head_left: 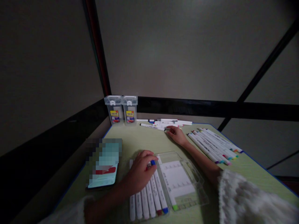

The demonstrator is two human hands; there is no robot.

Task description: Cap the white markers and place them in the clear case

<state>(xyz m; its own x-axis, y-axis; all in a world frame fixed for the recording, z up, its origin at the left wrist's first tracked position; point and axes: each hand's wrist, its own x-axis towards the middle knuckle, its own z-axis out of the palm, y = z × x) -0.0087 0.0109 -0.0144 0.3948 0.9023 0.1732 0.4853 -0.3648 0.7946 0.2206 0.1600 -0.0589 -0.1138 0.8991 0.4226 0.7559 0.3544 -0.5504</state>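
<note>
White markers (pixel 145 202) lie side by side in the left half of an open clear plastic case (pixel 174 154); some have dark red or blue ends. My left hand (pixel 141 171) rests over their upper ends, fingers apart, thumb close to a blue cap (pixel 153 162). Farther back, my right hand (pixel 177 136) reaches to a loose pile of white markers (pixel 167 123). Its fingertips close around the near end of a black-tipped marker (pixel 151 127). The case's other half holds a printed white card (pixel 178 177) and one marker with a lime-green end (pixel 169 196).
Two clear lidded boxes (pixel 113 112) with yellow labels stand at the back left corner. A lit phone (pixel 105 165) lies left of the case. More markers (pixel 212 144) form a row at the right. Walls border the green table (pixel 130 140) behind and left.
</note>
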